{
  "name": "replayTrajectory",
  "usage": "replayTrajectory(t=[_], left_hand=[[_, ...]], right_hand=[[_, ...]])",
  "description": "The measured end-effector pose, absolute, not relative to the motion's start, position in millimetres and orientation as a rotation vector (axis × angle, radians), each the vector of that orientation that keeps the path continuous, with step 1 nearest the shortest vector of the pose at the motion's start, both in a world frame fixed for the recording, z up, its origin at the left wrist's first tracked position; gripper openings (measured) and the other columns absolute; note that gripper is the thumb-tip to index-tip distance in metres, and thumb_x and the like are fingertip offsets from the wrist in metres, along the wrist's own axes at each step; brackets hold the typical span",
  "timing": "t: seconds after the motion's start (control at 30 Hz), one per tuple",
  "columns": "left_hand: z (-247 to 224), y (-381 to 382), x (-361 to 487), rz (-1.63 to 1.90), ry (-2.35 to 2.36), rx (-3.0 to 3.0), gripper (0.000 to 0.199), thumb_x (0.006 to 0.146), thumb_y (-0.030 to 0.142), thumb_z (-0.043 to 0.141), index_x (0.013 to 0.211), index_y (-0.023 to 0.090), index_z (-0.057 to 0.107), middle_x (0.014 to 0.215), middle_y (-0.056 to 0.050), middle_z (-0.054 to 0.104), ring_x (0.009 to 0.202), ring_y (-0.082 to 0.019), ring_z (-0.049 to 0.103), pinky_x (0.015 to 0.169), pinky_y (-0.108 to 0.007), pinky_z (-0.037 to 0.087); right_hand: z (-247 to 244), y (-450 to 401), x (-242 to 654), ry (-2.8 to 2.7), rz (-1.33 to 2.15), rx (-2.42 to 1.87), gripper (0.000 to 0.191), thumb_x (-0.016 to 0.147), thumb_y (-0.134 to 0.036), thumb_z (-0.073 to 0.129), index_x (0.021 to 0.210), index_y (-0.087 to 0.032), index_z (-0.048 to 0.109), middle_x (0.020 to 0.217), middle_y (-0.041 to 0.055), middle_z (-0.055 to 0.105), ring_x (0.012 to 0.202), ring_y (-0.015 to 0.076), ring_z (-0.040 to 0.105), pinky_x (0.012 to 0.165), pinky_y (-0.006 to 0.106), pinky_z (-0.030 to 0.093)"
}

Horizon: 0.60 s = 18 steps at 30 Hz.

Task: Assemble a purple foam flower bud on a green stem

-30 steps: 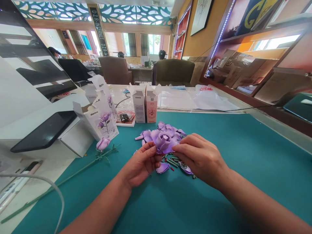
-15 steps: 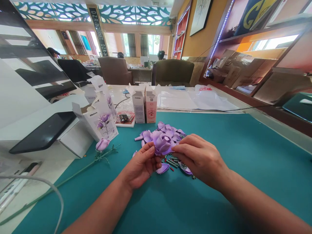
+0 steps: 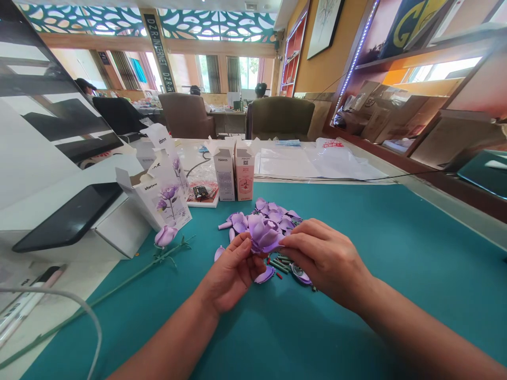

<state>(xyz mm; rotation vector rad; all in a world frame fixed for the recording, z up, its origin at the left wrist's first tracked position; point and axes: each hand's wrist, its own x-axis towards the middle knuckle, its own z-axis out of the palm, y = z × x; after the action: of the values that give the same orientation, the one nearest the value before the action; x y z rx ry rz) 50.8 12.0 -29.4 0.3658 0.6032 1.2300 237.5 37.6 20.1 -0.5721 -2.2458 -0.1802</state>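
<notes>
A purple flower of layered petals (image 3: 263, 234) is held up over the green mat (image 3: 348, 227). My left hand (image 3: 237, 269) pinches its lower left side between thumb and fingers. At its right edge, the fingertips of my right hand (image 3: 322, 258) grip an outer petal. Behind and beneath lies a pile of loose purple petals (image 3: 273, 211). Small green sticks (image 3: 279, 264) and a red piece (image 3: 279, 275) lie under the flower. Near my left fingers is a loose purple petal piece (image 3: 264, 275).
A purple rosebud (image 3: 165, 236) on a long green stem (image 3: 130, 282) lies at left, by open flower boxes (image 3: 166, 203). Two upright boxes (image 3: 225, 177) (image 3: 244, 177) stand behind the pile. A black phone-like slab (image 3: 71, 216) and a grey cable (image 3: 93, 311) are at far left.
The flower has tilted slightly in my hands, so its centre shows less. My left fingers have shifted a little beneath it. My right hand has barely moved.
</notes>
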Motion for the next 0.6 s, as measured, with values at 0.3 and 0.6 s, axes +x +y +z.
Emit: replayTrajectory(t=[0.3, 0.6], left_hand=[[-26.1, 10.1, 55.9, 1.250, 0.627, 0.366, 0.039, 0.056, 0.025, 0.091, 0.082, 0.019, 0.062, 0.069, 0.003, 0.069, 0.053, -0.007, 0.061, 0.057, -0.018, 0.053], [-27.3, 9.9, 56.3, 1.253, 0.625, 0.381, 0.040, 0.057, 0.025, 0.091, 0.084, 0.019, 0.062, 0.069, 0.002, 0.071, 0.054, -0.007, 0.062, 0.058, -0.019, 0.054]], right_hand=[[20.9, 35.7, 236.8, -2.250, -0.204, -0.576, 0.023, 0.096, -0.018, 0.053, 0.079, -0.015, 0.070, 0.074, 0.0052, 0.067, 0.068, 0.0140, 0.058, 0.062, 0.026, 0.051], [21.1, 35.6, 236.0, -2.244, -0.215, -0.584, 0.023, 0.095, -0.018, 0.054, 0.078, -0.015, 0.069, 0.073, 0.0059, 0.066, 0.067, 0.0148, 0.059, 0.061, 0.027, 0.050]])
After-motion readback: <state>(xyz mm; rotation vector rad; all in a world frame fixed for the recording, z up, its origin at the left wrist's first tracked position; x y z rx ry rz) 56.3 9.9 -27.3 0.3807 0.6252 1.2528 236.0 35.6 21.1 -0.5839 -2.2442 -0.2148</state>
